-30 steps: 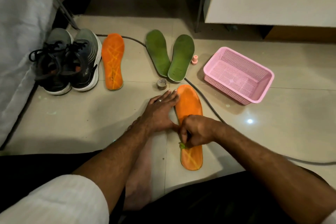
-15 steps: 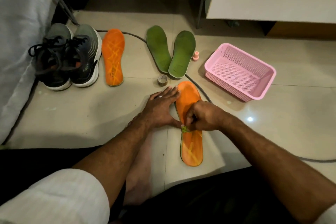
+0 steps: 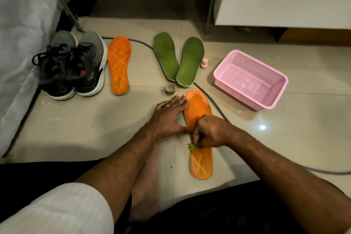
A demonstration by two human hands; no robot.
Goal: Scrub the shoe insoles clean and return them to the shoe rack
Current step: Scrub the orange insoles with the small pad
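An orange insole (image 3: pixel 200 159) lies lengthwise on the tiled floor in front of me. My left hand (image 3: pixel 168 117) lies flat with straight fingers, pressing the insole's left edge near its toe end. My right hand (image 3: pixel 209 133) is curled round a small green scrubber (image 3: pixel 191 147), which pokes out below the fist and touches the insole's middle. A second orange insole (image 3: pixel 119 64) lies further back on the left. Two green insoles (image 3: pixel 178 59) lie side by side behind the one I hold.
A pair of grey and black sneakers (image 3: pixel 74 66) stands at the left by a white cloth. A pink plastic basket (image 3: pixel 250 80) sits at the right. A small round tin (image 3: pixel 169 89), a pink cap (image 3: pixel 204 63) and a dark cable (image 3: pixel 214 104) lie on the floor. My bare foot (image 3: pixel 146 182) rests below my left arm.
My right hand with the scrubber slid up the insole toward the toe, then back down toward the middle. My left hand stayed pressed in place.
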